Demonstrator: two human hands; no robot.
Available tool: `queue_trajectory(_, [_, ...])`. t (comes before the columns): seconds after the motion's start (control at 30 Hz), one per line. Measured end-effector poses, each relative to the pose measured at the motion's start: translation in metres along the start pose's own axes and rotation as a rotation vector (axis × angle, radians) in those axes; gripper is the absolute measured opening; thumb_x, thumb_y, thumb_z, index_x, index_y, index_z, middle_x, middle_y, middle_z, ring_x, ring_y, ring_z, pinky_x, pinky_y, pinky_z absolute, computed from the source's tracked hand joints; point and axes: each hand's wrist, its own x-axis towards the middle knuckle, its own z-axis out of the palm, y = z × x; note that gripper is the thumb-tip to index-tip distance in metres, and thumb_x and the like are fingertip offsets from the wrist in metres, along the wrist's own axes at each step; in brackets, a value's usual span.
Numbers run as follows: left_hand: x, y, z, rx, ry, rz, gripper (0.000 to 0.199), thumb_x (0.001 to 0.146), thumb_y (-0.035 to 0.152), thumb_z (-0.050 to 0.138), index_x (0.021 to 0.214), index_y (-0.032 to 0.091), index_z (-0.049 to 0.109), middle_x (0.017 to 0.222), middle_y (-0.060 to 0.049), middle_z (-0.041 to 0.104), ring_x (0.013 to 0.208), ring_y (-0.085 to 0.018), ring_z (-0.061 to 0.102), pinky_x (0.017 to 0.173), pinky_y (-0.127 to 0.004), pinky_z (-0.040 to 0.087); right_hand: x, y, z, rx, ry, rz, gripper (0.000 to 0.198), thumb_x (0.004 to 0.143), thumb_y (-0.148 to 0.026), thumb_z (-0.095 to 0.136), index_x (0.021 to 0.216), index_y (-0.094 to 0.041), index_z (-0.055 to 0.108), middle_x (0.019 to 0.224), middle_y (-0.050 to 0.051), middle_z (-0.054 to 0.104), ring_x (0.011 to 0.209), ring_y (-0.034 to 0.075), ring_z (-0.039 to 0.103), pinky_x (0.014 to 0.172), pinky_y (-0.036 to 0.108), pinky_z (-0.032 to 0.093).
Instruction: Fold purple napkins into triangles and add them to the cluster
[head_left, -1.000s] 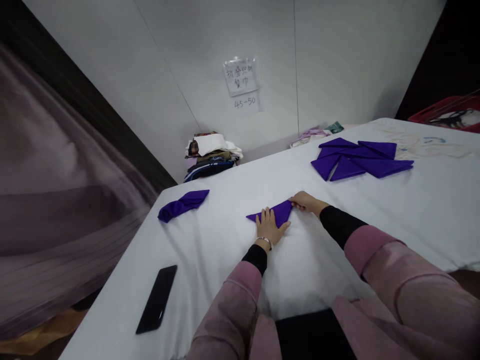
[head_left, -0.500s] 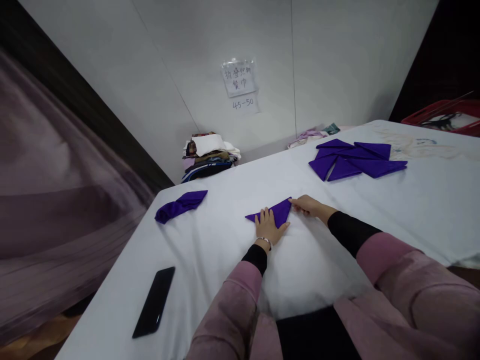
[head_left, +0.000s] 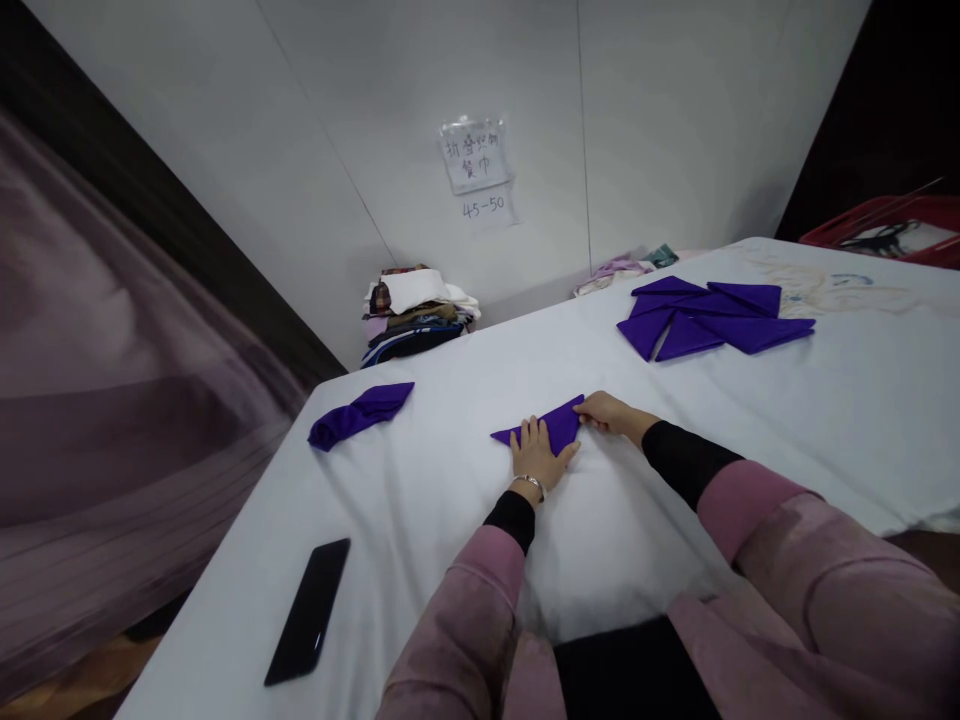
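A purple cloth napkin point(head_left: 562, 424), folded to a triangle, lies flat on the white-covered table point(head_left: 427, 500) in front of me. My left hand point(head_left: 537, 456) rests on it with the fingers spread, pressing its middle part and covering some of the cloth. At the napkin's right edge, just below the upper right corner, the thumb and fingers of my right hand point(head_left: 606, 411) pinch the fabric. The right palm is turned away, so the curled fingers are partly hidden.
Several folded purple napkins point(head_left: 697, 322) overlap at the back right. A twisted purple cloth point(head_left: 361, 414) lies at the left, with a black phone point(head_left: 309, 612) nearer me. Behind the table edge are stacked clothes point(head_left: 416, 312), a wall and a red basket point(head_left: 892, 215).
My right hand has shifted slightly left and down along the napkin's right edge, which now looks drawn inward a little. The left hand stays in place on the cloth.
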Motion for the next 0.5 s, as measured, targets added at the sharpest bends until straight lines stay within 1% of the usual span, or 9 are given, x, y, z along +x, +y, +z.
queue_trajectory(0.1, [0.002, 0.001, -0.004, -0.041, 0.003, -0.031, 0.082, 0.083, 0.068, 0.005, 0.141, 0.014, 0.027, 0.152, -0.009, 0.02, 0.14, -0.026, 0.011, 0.113, -0.049, 0.01, 0.001, 0.0, 0.0, -0.012, -0.002, 0.01, 0.039, 0.087, -0.031, 0.052, 0.051, -0.016, 0.049, 0.031, -0.005, 0.035, 0.028, 0.005, 0.028, 0.031, 0.018, 0.022])
queue_trajectory(0.2, [0.006, 0.005, -0.008, -0.043, 0.057, -0.07, 0.071, 0.089, 0.059, 0.003, 0.133, 0.018, 0.041, 0.146, -0.008, 0.034, 0.136, -0.026, 0.022, 0.11, -0.05, 0.019, 0.004, 0.001, 0.0, -0.026, -0.002, 0.015, 0.039, 0.087, -0.032, 0.053, 0.052, -0.016, 0.049, 0.031, -0.005, 0.035, 0.028, 0.005, 0.028, 0.032, 0.018, 0.022])
queue_trajectory(0.27, [0.008, 0.009, -0.009, -0.02, 0.108, -0.079, 0.066, 0.091, 0.056, 0.006, 0.125, 0.019, 0.049, 0.14, -0.009, 0.043, 0.132, -0.027, 0.03, 0.107, -0.052, 0.024, 0.004, 0.001, 0.0, -0.039, 0.0, 0.013, 0.039, 0.087, -0.033, 0.053, 0.052, -0.016, 0.05, 0.031, -0.006, 0.034, 0.028, 0.005, 0.028, 0.032, 0.018, 0.022])
queue_trajectory(0.33, [0.01, 0.012, -0.008, 0.02, 0.148, -0.08, 0.062, 0.091, 0.056, 0.014, 0.122, 0.018, 0.051, 0.135, -0.011, 0.048, 0.128, -0.029, 0.035, 0.105, -0.054, 0.025, 0.004, 0.001, 0.0, -0.057, -0.001, 0.01, 0.039, 0.087, -0.034, 0.053, 0.053, -0.016, 0.05, 0.032, -0.006, 0.034, 0.029, 0.005, 0.027, 0.032, 0.018, 0.022])
queue_trajectory(0.4, [0.012, 0.014, -0.007, 0.064, 0.162, -0.077, 0.059, 0.09, 0.056, 0.022, 0.128, 0.017, 0.047, 0.137, -0.013, 0.046, 0.127, -0.031, 0.035, 0.105, -0.057, 0.022, 0.003, 0.0, -0.001, -0.082, -0.008, 0.008, 0.039, 0.086, -0.034, 0.054, 0.052, -0.016, 0.05, 0.032, -0.006, 0.034, 0.028, 0.005, 0.027, 0.032, 0.019, 0.022])
queue_trajectory(0.43, [0.013, 0.014, -0.006, 0.083, 0.163, -0.062, 0.058, 0.09, 0.054, 0.025, 0.132, 0.018, 0.042, 0.14, -0.013, 0.041, 0.129, -0.032, 0.033, 0.106, -0.058, 0.02, 0.003, 0.0, -0.002, -0.095, -0.013, 0.007, 0.039, 0.086, -0.034, 0.054, 0.051, -0.016, 0.05, 0.032, -0.005, 0.034, 0.028, 0.005, 0.028, 0.032, 0.019, 0.023])
queue_trajectory(0.5, [0.015, 0.013, -0.005, 0.108, 0.158, 0.018, 0.054, 0.091, 0.047, 0.028, 0.141, 0.024, 0.028, 0.149, -0.009, 0.028, 0.135, -0.03, 0.023, 0.108, -0.059, 0.013, 0.004, -0.001, -0.003, -0.117, -0.018, -0.007, 0.041, 0.086, -0.035, 0.055, 0.05, -0.016, 0.05, 0.032, -0.005, 0.034, 0.028, 0.005, 0.028, 0.032, 0.02, 0.023])
